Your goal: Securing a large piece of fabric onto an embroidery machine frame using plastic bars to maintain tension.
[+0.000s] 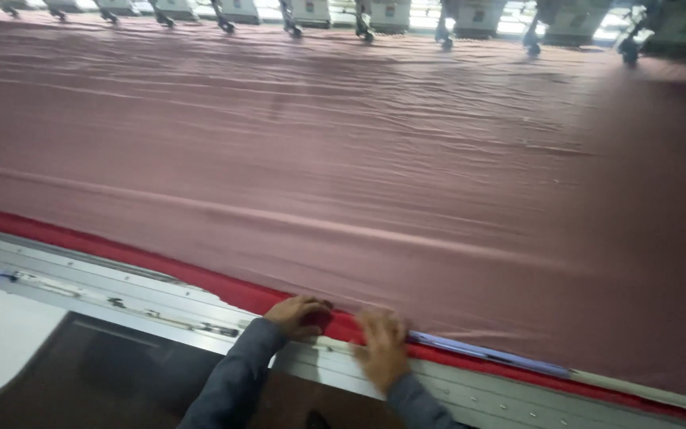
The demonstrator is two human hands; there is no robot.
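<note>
Both hands, left hand [299,314] curled and right hand [381,346] flat, are pressing the red fabric edge [343,324], soft and limp, best pinched there along the metal frame rail [121,290].

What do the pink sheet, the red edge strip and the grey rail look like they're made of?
Pink sheet: thin woven cloth, soft sheen, fine ripples and a long crease.
Red strip: likely thicker matte fabric; the left hand and right hand press on it.
Rail: probably metal, brushed grey, with screw heads and long straight grooves.
</note>
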